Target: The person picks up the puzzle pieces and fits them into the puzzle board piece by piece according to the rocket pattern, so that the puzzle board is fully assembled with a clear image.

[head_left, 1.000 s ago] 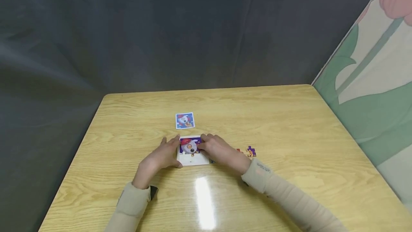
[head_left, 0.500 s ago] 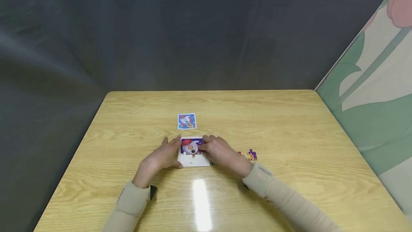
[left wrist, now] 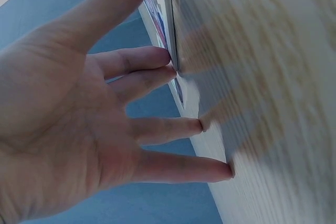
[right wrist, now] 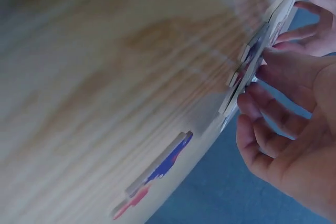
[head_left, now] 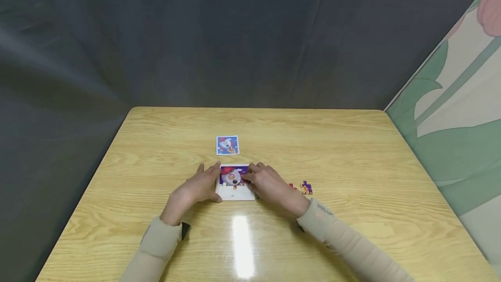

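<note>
A small white puzzle tray [head_left: 235, 195] lies on the table, its far part filled with joined jigsaw pieces [head_left: 232, 176] showing a white dog-like face in a red hat on purple. My left hand [head_left: 195, 187] steadies the tray's left side with spread, mostly straight fingers; in the left wrist view the fingertips [left wrist: 223, 169] touch the tabletop and tray edge. At the tray's right side my right hand [head_left: 270, 186] has curled fingers and pinches a puzzle piece [head_left: 245, 178] against the far right area. The hand hides most of that piece.
Loose puzzle pieces [head_left: 307, 187] lie right of my right hand, also visible as purple and red pieces [right wrist: 160, 169] in the right wrist view. Beyond the tray sits a square picture card [head_left: 227, 145]. A dark curtain [head_left: 235, 38] hangs behind the wooden table [head_left: 332, 151].
The right hand's fingers have shifted slightly to the right, baring more of the purple picture at the tray's far right. The left hand stays at the tray. The head view has tilted slightly.
</note>
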`<action>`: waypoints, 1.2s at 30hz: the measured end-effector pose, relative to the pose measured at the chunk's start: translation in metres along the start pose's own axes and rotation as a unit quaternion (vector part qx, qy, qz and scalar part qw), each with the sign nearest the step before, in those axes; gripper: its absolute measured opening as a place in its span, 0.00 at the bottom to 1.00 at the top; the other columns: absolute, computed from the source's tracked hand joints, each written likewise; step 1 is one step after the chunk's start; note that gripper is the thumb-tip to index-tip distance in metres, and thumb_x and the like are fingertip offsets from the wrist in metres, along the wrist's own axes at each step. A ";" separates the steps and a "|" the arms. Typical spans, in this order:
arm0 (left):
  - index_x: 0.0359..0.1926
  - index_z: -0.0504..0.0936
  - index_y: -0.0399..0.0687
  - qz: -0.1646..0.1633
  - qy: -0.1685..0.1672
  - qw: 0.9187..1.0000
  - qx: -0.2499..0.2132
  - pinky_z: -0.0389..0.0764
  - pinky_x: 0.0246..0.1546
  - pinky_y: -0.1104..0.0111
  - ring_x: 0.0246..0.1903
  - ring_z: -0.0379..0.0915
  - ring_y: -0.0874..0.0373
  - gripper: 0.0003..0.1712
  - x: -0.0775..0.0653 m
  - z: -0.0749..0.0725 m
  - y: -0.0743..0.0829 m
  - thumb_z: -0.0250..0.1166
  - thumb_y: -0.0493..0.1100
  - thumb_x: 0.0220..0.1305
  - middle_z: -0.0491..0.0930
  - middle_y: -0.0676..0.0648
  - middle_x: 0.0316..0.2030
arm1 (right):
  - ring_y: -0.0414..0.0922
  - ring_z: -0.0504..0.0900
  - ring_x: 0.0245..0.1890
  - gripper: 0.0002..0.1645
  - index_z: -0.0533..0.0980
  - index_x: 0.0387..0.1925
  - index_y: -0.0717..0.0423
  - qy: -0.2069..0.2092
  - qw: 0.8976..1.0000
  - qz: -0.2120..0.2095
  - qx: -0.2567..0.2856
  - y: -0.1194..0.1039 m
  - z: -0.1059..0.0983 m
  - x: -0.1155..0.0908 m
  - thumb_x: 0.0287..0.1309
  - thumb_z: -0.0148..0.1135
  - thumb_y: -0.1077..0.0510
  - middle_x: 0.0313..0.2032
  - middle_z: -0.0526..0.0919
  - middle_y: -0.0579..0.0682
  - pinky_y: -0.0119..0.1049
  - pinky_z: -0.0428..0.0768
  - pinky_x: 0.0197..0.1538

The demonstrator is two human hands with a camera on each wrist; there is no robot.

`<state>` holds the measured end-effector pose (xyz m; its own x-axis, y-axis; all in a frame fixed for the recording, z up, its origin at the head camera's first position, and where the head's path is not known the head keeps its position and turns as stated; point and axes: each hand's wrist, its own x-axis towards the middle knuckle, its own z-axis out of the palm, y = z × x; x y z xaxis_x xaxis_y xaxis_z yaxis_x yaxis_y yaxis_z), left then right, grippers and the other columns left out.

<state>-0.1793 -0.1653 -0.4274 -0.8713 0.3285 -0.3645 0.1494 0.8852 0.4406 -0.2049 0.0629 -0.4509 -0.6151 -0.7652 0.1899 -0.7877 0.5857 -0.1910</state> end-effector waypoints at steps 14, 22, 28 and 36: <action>0.73 0.53 0.38 0.004 0.001 1.000 0.006 0.49 0.50 0.22 0.69 0.33 0.26 0.55 0.004 -0.003 0.004 0.74 0.50 0.53 0.47 0.42 0.74 | 0.47 0.77 0.37 0.15 0.83 0.45 0.57 0.026 0.998 0.044 0.031 0.005 -0.011 -0.006 0.54 0.70 0.61 0.43 0.80 0.53 0.38 0.80 0.36; 0.73 0.54 0.38 0.006 0.004 1.000 0.013 0.50 0.50 0.22 0.69 0.33 0.26 0.55 0.003 -0.006 0.002 0.74 0.50 0.52 0.46 0.42 0.74 | 0.47 0.78 0.39 0.19 0.82 0.46 0.60 0.045 0.993 0.071 0.085 0.007 -0.028 -0.030 0.50 0.72 0.60 0.43 0.81 0.54 0.37 0.81 0.39; 0.73 0.55 0.37 0.009 0.006 1.000 0.015 0.51 0.49 0.22 0.69 0.33 0.25 0.53 0.001 -0.007 -0.002 0.73 0.50 0.53 0.46 0.42 0.75 | 0.49 0.75 0.41 0.30 0.78 0.51 0.62 -0.010 0.989 0.116 0.094 0.002 -0.016 -0.045 0.47 0.74 0.53 0.46 0.79 0.55 0.41 0.79 0.41; 0.72 0.57 0.36 0.005 0.005 1.000 -0.010 0.49 0.51 0.22 0.69 0.32 0.25 0.52 -0.004 0.004 0.000 0.74 0.48 0.52 0.47 0.42 0.74 | 0.45 0.72 0.37 0.25 0.80 0.48 0.60 0.001 0.986 0.120 0.117 0.004 -0.002 -0.050 0.48 0.73 0.54 0.43 0.78 0.52 0.35 0.74 0.37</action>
<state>-0.1736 -0.1654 -0.4289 -0.8741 0.3344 -0.3523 0.1494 0.8753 0.4600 -0.1772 0.1039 -0.4589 -0.7827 -0.6119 0.1140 -0.5902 0.6716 -0.4479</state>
